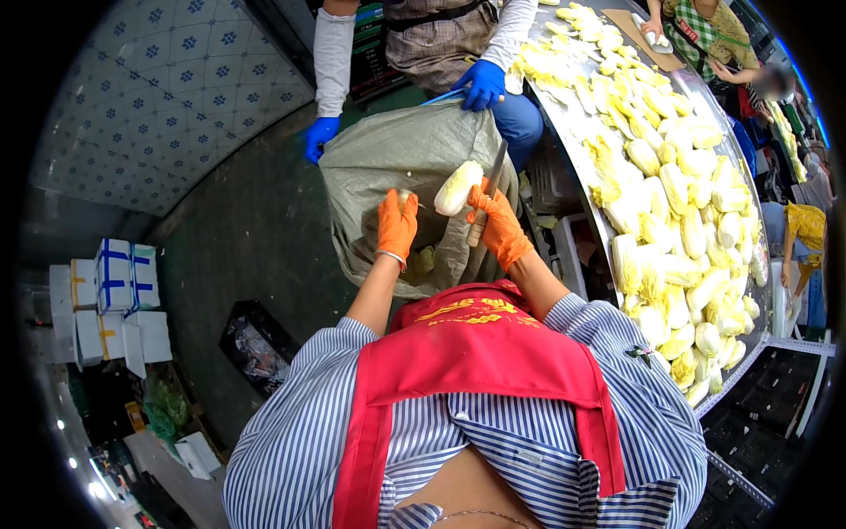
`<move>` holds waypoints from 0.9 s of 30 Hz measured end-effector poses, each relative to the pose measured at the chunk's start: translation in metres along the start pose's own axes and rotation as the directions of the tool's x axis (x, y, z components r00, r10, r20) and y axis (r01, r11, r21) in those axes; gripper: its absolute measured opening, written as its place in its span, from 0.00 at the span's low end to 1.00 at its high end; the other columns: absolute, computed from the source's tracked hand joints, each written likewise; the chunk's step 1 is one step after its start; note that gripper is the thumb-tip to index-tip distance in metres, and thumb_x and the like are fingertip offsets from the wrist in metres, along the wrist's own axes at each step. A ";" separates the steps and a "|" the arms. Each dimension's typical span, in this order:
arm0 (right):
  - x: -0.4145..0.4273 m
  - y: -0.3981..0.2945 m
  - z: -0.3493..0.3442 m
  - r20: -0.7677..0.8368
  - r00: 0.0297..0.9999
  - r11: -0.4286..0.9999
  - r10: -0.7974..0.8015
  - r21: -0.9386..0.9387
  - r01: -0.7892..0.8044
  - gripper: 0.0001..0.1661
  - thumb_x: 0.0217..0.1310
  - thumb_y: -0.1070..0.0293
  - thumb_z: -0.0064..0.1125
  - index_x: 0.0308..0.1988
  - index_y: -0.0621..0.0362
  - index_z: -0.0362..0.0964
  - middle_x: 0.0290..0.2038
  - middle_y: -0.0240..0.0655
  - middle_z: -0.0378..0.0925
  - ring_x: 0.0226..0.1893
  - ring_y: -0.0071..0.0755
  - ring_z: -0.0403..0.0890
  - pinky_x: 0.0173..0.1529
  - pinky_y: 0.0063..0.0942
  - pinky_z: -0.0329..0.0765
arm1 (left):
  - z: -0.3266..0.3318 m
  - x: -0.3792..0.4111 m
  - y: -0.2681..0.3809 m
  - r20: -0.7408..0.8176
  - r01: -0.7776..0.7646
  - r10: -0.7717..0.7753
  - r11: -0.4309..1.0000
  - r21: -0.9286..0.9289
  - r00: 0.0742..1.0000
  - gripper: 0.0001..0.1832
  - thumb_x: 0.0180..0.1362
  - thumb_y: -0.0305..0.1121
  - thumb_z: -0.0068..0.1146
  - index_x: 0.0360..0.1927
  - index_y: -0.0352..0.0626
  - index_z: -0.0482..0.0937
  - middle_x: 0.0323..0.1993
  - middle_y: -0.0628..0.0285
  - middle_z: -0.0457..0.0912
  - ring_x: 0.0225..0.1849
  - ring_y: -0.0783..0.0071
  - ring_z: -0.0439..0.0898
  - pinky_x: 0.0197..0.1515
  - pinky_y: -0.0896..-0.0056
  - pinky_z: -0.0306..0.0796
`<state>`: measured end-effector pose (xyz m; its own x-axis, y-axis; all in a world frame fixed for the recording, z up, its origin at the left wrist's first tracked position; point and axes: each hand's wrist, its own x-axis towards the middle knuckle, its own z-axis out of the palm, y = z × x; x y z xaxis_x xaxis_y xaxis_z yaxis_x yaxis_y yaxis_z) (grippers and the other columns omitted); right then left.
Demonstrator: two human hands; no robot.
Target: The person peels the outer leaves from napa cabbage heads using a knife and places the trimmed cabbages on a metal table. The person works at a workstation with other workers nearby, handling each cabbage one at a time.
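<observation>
My right hand [501, 223], in an orange glove, grips a knife [477, 228] by its wooden handle, blade pointing up and away from me. A small pale napa cabbage [458, 188] is against the fingertips of that same hand. My left hand [398, 223], also gloved in orange, pinches a small whitish piece [404, 196], probably a cabbage trimming. Both hands are over the mouth of a large grey-green woven sack [377, 155]. Some yellowish scraps [423, 260] lie inside it, partly in shadow.
Across from me, a person's blue-gloved hands [486, 84] hold the sack's rim. On my right, a long metal table [581, 192] bears many napa cabbages [694, 225]. Foam boxes [125, 284] and a black crate [258, 347] stand at left. Other people work beyond the table.
</observation>
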<state>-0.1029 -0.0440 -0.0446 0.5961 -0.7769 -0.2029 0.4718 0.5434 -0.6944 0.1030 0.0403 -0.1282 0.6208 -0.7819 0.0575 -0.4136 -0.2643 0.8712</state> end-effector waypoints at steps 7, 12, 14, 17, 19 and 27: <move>-0.005 -0.005 0.019 0.054 0.998 0.951 0.029 -0.308 -0.011 0.32 0.66 0.49 0.66 0.60 0.57 0.72 0.46 0.26 0.78 0.32 0.16 0.73 0.34 0.15 0.69 | -0.031 -0.029 0.083 0.585 0.453 -0.009 0.643 -0.618 0.811 0.33 0.71 0.57 0.50 0.62 0.35 0.72 0.53 0.58 0.80 0.52 0.69 0.82 0.54 0.68 0.79; -0.007 0.002 0.020 0.033 0.994 0.930 0.105 -0.359 -0.086 0.29 0.63 0.48 0.69 0.54 0.54 0.72 0.40 0.25 0.77 0.27 0.16 0.70 0.31 0.17 0.69 | -0.019 -0.033 0.080 0.252 0.106 0.055 0.805 -0.583 0.966 0.32 0.62 0.36 0.69 0.65 0.35 0.69 0.61 0.59 0.73 0.61 0.70 0.75 0.59 0.69 0.74; -0.011 -0.004 0.028 0.028 0.990 0.929 0.136 -0.352 -0.117 0.27 0.63 0.50 0.70 0.52 0.54 0.72 0.37 0.25 0.76 0.26 0.16 0.71 0.29 0.17 0.69 | -0.016 -0.037 0.080 0.121 -0.082 0.123 0.951 -0.298 0.985 0.33 0.56 0.34 0.75 0.63 0.37 0.72 0.60 0.60 0.71 0.59 0.69 0.74 0.60 0.69 0.73; -0.008 0.002 0.021 -0.002 0.991 0.954 0.136 -0.271 -0.132 0.24 0.61 0.55 0.72 0.52 0.54 0.75 0.38 0.23 0.76 0.28 0.14 0.71 0.31 0.17 0.69 | -0.015 -0.039 0.087 0.056 -0.247 0.262 0.949 -0.198 0.963 0.32 0.57 0.35 0.74 0.63 0.40 0.74 0.59 0.61 0.69 0.57 0.70 0.74 0.58 0.70 0.73; -0.007 0.004 0.017 0.015 0.993 0.965 0.119 -0.235 -0.112 0.23 0.62 0.56 0.72 0.51 0.55 0.74 0.37 0.23 0.74 0.28 0.14 0.71 0.32 0.17 0.68 | -0.015 -0.039 0.090 0.044 -0.254 0.277 0.923 -0.289 0.960 0.30 0.58 0.36 0.73 0.62 0.40 0.75 0.54 0.60 0.72 0.56 0.69 0.74 0.56 0.69 0.73; -0.014 -0.003 0.023 0.095 0.995 0.940 0.014 -0.340 0.019 0.30 0.60 0.59 0.74 0.57 0.60 0.72 0.41 0.26 0.78 0.35 0.18 0.75 0.40 0.19 0.72 | -0.026 -0.029 0.109 0.031 -0.326 0.346 0.908 -0.264 0.938 0.23 0.68 0.41 0.61 0.63 0.42 0.77 0.54 0.61 0.74 0.52 0.67 0.77 0.56 0.67 0.72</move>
<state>-0.0979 -0.0273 -0.0239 0.6621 -0.7351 -0.1461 0.2342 0.3880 -0.8914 0.0573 0.0486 -0.0221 0.4180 -0.8423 0.3404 -0.4023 0.1644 0.9006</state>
